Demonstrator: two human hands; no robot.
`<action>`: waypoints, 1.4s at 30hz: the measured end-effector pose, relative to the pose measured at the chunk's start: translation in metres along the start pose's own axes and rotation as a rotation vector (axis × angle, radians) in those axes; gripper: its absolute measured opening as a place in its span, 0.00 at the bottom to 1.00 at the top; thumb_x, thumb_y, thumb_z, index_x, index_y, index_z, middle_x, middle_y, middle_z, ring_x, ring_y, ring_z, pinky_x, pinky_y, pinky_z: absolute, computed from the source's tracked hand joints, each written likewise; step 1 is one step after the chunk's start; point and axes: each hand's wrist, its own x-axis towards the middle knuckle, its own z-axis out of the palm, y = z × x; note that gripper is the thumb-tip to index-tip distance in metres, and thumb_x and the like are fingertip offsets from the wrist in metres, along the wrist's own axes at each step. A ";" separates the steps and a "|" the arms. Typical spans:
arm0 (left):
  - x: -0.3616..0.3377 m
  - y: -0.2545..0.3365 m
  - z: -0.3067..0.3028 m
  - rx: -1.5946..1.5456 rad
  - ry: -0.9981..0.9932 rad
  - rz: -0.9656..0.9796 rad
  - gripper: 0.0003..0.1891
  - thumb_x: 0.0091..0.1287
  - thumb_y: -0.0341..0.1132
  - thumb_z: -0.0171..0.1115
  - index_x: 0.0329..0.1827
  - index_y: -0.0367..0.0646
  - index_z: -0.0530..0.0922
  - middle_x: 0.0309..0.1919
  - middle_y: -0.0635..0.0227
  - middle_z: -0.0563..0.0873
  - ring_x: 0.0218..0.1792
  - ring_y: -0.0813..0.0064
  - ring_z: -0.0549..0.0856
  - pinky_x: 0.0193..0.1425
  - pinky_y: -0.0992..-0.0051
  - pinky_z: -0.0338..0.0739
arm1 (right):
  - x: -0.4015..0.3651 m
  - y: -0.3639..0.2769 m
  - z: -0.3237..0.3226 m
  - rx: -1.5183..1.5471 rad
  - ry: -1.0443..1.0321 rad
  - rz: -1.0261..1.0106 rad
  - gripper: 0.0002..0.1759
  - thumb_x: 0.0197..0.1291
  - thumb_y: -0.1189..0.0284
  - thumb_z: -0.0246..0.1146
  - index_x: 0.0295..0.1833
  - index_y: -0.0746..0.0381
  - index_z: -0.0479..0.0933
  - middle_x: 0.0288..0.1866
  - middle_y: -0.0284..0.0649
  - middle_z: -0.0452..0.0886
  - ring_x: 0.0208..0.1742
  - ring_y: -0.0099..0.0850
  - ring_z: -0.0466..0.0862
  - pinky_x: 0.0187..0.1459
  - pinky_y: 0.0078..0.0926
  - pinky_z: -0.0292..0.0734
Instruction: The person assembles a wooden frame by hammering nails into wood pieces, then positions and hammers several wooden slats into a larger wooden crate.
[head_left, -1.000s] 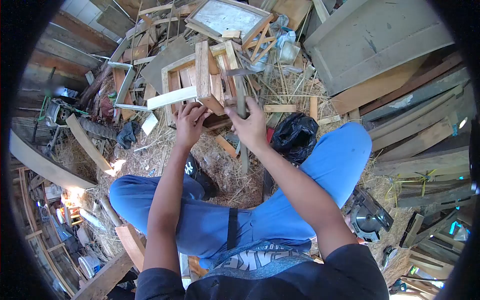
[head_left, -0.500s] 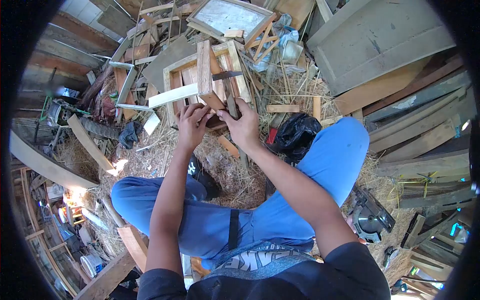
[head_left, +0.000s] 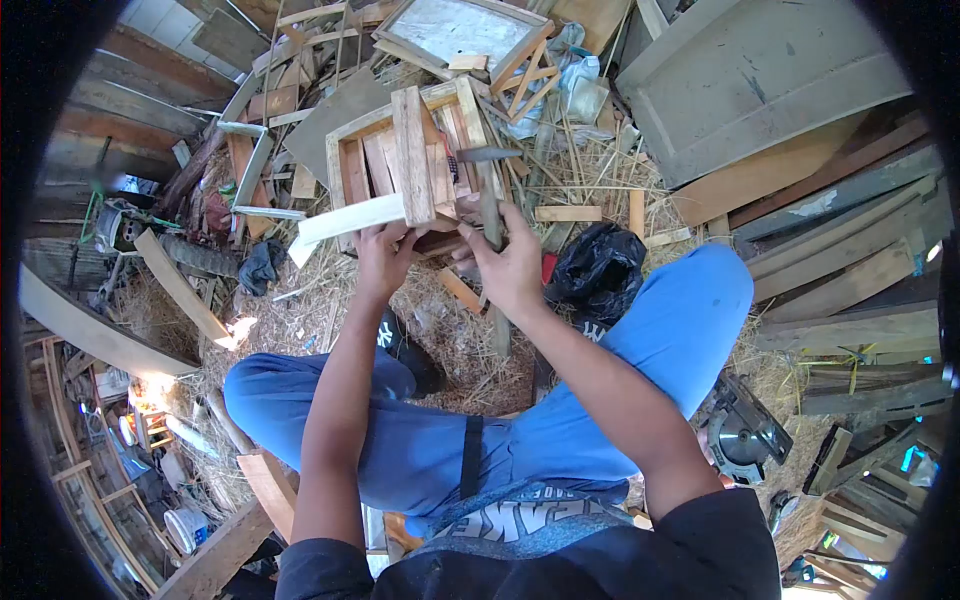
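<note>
In front of me my left hand (head_left: 383, 258) is closed around the lower end of a brown wooden board (head_left: 413, 150). A pale wooden strip (head_left: 352, 217) meets the board near that end, angling off to the left. My right hand (head_left: 510, 262) is closed on the wooden handle of a hammer (head_left: 490, 205); its metal head points up and right, beside the board. The right thumb reaches toward the board's lower end, where the fingers of both hands come close together. Behind them lies a wooden frame box (head_left: 340, 165), partly covered by the board.
Straw covers the ground between my legs. A black plastic bag (head_left: 598, 268) lies by my right knee, and a circular saw (head_left: 745, 435) sits outside it. Scrap wood and a framed panel (head_left: 460, 35) are piled ahead. A large grey panel (head_left: 760, 95) leans at right.
My right hand and the hammer have shifted right, slightly away from the board. The board has turned a little more upright, and the pale strip has moved slightly down.
</note>
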 end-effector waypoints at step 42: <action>-0.005 -0.002 0.005 0.063 0.070 0.081 0.05 0.65 0.33 0.72 0.40 0.45 0.91 0.44 0.62 0.86 0.56 0.52 0.80 0.68 0.47 0.62 | 0.036 -0.049 -0.090 -1.173 -0.630 -0.468 0.46 0.58 0.81 0.61 0.82 0.39 0.64 0.41 0.48 0.80 0.37 0.51 0.86 0.40 0.49 0.84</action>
